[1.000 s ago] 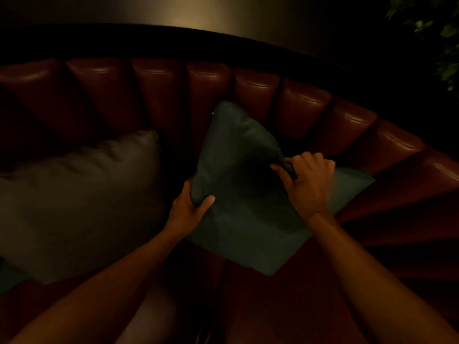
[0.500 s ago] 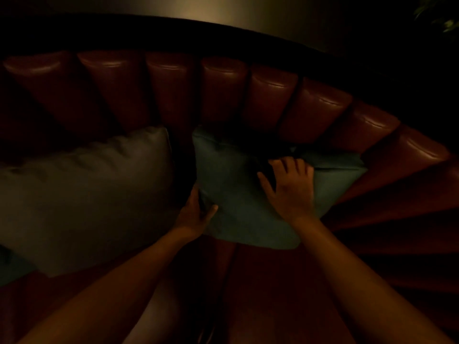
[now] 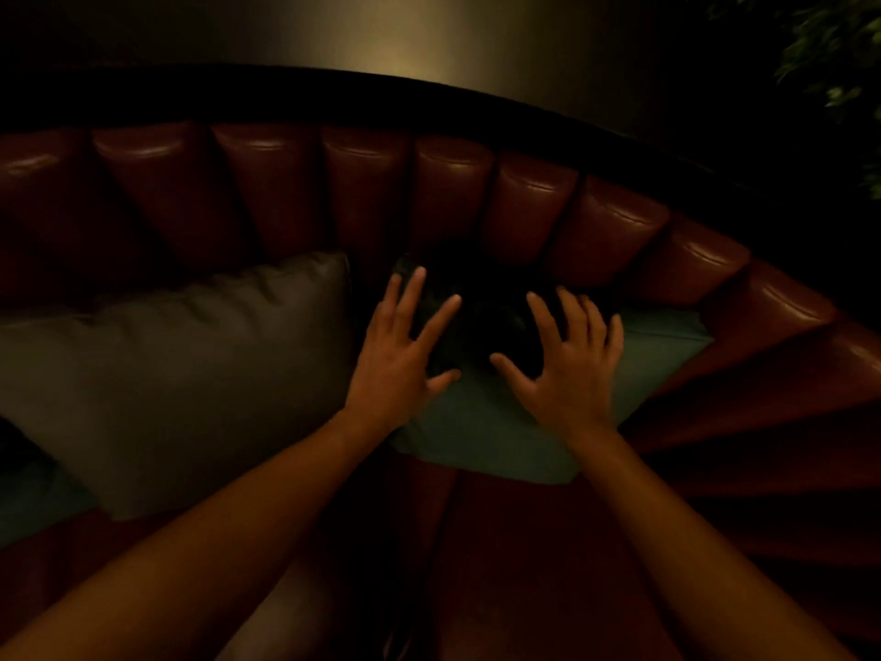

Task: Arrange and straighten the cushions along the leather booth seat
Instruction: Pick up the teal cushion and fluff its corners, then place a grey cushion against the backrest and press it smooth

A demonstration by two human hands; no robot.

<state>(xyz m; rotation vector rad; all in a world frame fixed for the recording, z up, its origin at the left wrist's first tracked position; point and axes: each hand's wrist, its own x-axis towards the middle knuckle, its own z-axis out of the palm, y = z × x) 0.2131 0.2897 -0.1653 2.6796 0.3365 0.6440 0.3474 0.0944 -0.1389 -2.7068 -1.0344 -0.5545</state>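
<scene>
Teal cushion [image 3: 481, 436] lies at centre on the booth seat [image 3: 524, 565], leaning back toward twelve o'clock. Left hand [image 3: 400, 360] and right hand [image 3: 567, 369] spread flat upon it, fingers straight, apparently smoothing it. Grey cushion [image 3: 176, 374] sits at nine o'clock, backrest [image 3: 362, 183] beyond.

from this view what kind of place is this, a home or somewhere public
Probably a restaurant or lounge, not a home: a curved red leather booth with a channelled back, loose cushions along the seat, very dim warm lighting, and foliage beside it.
</scene>
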